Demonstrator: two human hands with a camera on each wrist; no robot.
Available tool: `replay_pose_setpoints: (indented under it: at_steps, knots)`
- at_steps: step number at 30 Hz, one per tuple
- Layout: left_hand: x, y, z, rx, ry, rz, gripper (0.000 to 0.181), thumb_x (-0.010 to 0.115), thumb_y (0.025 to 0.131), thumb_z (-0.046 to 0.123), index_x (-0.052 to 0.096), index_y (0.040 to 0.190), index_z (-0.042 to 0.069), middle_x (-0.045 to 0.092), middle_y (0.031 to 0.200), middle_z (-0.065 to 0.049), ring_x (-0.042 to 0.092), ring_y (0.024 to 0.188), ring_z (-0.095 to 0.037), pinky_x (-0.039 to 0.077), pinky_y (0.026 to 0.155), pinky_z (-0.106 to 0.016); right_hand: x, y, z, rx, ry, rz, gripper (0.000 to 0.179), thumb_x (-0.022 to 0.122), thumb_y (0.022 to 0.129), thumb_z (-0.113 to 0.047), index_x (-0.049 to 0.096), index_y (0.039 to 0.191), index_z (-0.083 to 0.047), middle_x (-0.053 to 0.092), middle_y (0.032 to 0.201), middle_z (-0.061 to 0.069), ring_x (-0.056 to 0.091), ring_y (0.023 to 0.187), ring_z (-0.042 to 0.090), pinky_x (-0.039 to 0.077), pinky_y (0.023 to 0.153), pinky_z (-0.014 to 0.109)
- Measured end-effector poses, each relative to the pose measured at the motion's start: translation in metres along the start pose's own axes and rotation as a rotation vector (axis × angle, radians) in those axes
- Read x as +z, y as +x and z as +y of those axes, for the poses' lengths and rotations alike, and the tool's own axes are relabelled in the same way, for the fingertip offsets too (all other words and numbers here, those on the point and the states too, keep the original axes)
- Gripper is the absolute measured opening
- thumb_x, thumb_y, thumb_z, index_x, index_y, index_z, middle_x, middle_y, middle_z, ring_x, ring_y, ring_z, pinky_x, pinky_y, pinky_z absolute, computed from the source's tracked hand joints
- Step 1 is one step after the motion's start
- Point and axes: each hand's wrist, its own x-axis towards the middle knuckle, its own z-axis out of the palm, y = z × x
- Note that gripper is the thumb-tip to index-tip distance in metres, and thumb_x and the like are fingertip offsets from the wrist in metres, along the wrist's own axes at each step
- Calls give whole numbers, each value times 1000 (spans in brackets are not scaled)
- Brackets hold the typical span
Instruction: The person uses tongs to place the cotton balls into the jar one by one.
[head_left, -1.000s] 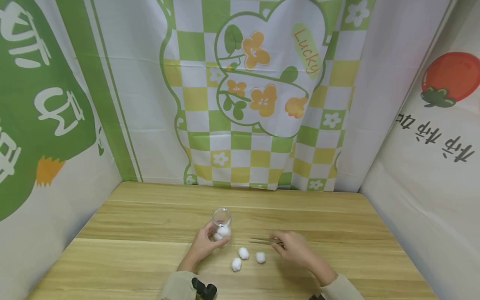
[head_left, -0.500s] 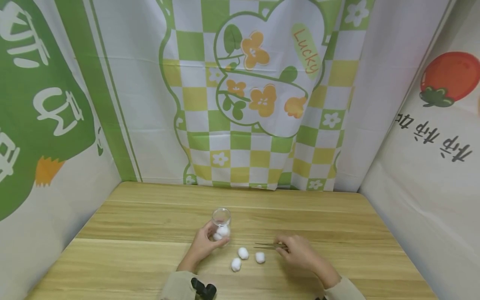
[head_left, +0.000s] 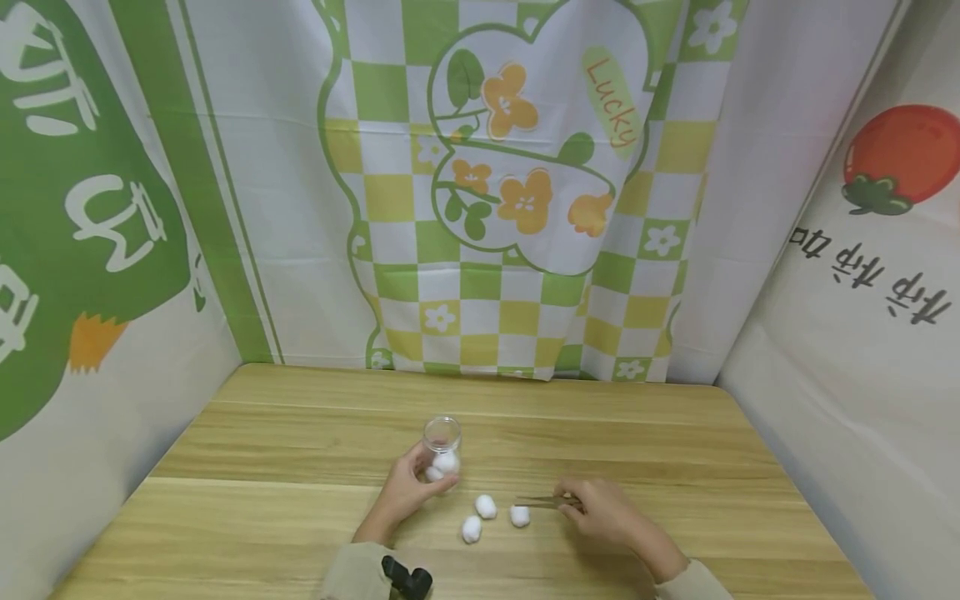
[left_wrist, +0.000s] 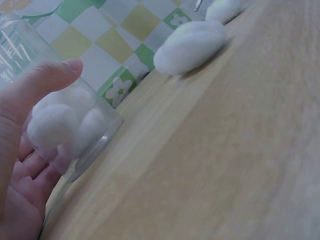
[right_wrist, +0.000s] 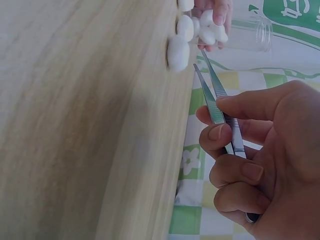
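Observation:
My left hand holds a clear glass jar upright on the table, thumb on one side and fingers round the other. Several white cotton balls lie inside it. Metal tweezers are pinched in my right hand, their two tips slightly apart with nothing between them. Those tips hover just above the rightmost loose cotton ball; whether they touch it I cannot tell. Two more loose cotton balls, an upper one and a lower one, lie between that ball and the jar.
All of this is on a wood-grain table. A checked green, yellow and white curtain hangs behind its far edge, and printed cloth closes off the sides. A black strap mount sits at my left sleeve.
My right hand has moved right and toward me, bringing the tweezers from near the jar's side to over the rightmost cotton ball. The left hand and jar stay put.

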Motion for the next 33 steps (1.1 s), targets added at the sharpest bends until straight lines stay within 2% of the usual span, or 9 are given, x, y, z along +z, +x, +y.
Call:
replay_pose_setpoints:
  at_steps: [4,11,15,18,22,26,29,33]
  knots:
    - [0,0,-1,3,17,-3,61,81,76,15,54,130,5,65,125,-15,62,117,-30,48,106,-47,0,-3,1,4,25,-17,12,65,89,-11,69,99,-5,74,89,9,59,66,2,47,56,16]
    - [-1,0,-2,1,23,-15,62,81,77,18,53,132,5,63,128,-16,60,120,-33,45,109,-49,1,-5,2,12,26,-39,10,65,89,-13,69,97,-8,73,83,5,48,62,-4,40,53,15]
    - [-1,0,-3,9,31,-15,63,80,77,18,53,132,4,63,128,-17,60,120,-33,45,109,-50,3,-5,1,27,-12,-45,10,66,89,-16,69,97,-10,74,87,4,61,68,5,46,57,19]
    - [-1,0,-3,7,38,-13,63,81,77,18,53,132,4,63,128,-17,60,120,-33,46,108,-49,5,-5,0,47,-25,-50,10,66,89,-16,69,97,-11,73,87,3,63,72,8,47,59,21]
    - [-1,0,-3,-3,33,-13,63,81,77,18,53,132,5,63,129,-17,59,122,-34,45,109,-49,8,-5,1,58,-13,-51,11,66,88,-16,69,98,-11,71,84,1,54,68,2,43,57,20]
    - [-1,0,-1,-10,21,-9,62,81,77,17,53,132,5,63,129,-17,58,123,-34,43,110,-51,9,-5,1,75,44,-73,14,65,89,-15,69,101,-9,68,80,0,46,64,-2,39,55,17]
    - [-1,0,-1,-12,13,-6,62,81,77,16,54,132,6,62,129,-16,58,123,-34,42,111,-51,9,-4,2,89,86,-91,14,64,90,-15,68,101,-9,65,78,-2,43,62,-2,37,53,16]
    - [-1,0,-1,-15,15,-7,62,80,78,16,54,132,6,63,129,-15,59,123,-32,43,111,-50,10,-4,3,85,72,-88,12,65,89,-15,68,99,-10,65,77,-1,45,62,-1,37,53,17]
